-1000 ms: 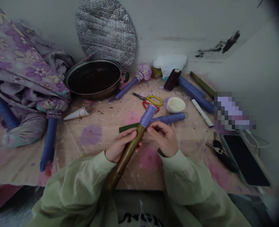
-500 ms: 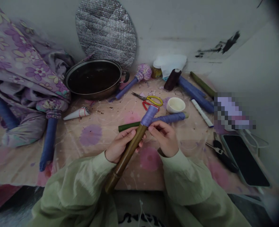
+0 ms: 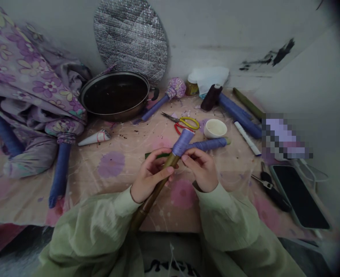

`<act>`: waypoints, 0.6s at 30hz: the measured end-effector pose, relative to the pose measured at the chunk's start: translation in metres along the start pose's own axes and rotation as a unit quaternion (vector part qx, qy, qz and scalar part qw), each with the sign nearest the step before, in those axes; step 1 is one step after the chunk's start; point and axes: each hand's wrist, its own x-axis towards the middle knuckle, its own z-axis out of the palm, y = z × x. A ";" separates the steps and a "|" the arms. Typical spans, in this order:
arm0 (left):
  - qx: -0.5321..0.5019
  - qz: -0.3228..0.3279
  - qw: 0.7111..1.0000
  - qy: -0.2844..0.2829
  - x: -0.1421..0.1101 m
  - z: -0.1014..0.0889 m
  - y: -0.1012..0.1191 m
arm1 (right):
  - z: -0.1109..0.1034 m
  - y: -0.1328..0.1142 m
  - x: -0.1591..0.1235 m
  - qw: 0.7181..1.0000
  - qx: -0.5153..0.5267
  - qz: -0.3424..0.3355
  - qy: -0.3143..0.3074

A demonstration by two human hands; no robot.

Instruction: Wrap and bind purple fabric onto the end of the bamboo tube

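Note:
A brown bamboo stick slants up and away from my body, its far end wound with a purple wrapping strip. My left hand is closed around the stick below the wound part, thumb lying along the top. At the lower edge of the winding, my right hand is closed in a pinch on the purple strip; the exact bit between its fingertips is hard to make out. Behind the stick lies another piece, a green stick wound with purple, partly covered by my left hand and the held stick.
Beyond the hands lie red-and-yellow scissors, a white bowl and a dark thread spool. A black pan and floral cloth stand left. To the right are a white marker, keys and a phone.
My left hand has shifted its grip on the bamboo stick, its fingers lifting and the thumb now crossing over the top. The right hand stays at the winding's lower edge.

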 end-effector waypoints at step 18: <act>0.088 0.084 0.993 -0.003 -0.003 -0.003 -0.010 | 0.000 0.001 -0.001 1.000 0.010 0.002 -0.015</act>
